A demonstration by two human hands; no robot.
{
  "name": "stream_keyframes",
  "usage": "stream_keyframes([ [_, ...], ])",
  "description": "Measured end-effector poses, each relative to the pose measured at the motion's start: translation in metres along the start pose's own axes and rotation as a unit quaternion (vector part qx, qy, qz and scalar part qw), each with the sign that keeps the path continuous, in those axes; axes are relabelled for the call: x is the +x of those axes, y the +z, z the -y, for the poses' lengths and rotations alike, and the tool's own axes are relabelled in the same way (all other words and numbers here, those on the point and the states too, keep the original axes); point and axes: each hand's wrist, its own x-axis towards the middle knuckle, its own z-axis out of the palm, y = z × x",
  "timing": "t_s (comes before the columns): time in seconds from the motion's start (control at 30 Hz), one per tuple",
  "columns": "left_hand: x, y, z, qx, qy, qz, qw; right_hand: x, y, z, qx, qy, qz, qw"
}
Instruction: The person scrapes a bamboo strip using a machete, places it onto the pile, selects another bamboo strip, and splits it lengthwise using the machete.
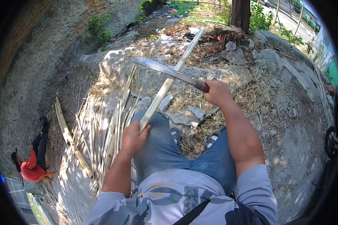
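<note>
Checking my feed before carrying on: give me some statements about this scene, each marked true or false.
1. The right hand grips the machete by its handle. True.
2. The left hand also holds the machete. False: it holds the near end of the pale slat.
3. The machete crosses the pale slat in this view. True.
4. The loose strips lie right of the blue jeans. False: they lie left.

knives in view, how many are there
1: the knife in the right hand, its blade crossing the strip held by the left hand. Others could be hidden under the clutter.
</note>
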Motion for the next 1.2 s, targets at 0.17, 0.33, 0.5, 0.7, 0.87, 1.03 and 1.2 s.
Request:
stream_keyframes([
  [0.17,-0.003,0.004,0.003,-0.021,-0.012,-0.028,0.999,0.003,-0.003,0.010,0.021,-0.030,0.003,0.999],
  [0.33,0.000,0.006,-0.001,0.004,-0.027,-0.022,0.999,-0.006,0.006,0.017,-0.004,-0.149,0.009,0.989],
  [0.5,0.000,0.005,0.002,0.006,-0.022,-0.013,1.000,-0.009,0.006,0.043,-0.066,-0.268,0.064,0.959],
  [0.7,-0.002,0.005,-0.002,0.001,-0.019,-0.034,0.999,-0.008,0.006,0.039,-0.056,-0.240,0.065,0.967],
  [0.87,-0.002,0.007,0.002,-0.004,0.005,-0.043,0.999,-0.006,0.012,0.027,-0.019,-0.259,0.024,0.965],
  [1.03,-0.002,0.007,0.002,-0.018,0.006,-0.042,0.999,-0.006,0.012,0.029,-0.024,-0.243,0.037,0.969],
  [1.2,-0.002,0.007,0.001,-0.019,-0.001,-0.040,0.999,-0.006,0.017,0.029,-0.025,-0.230,0.055,0.971],
])
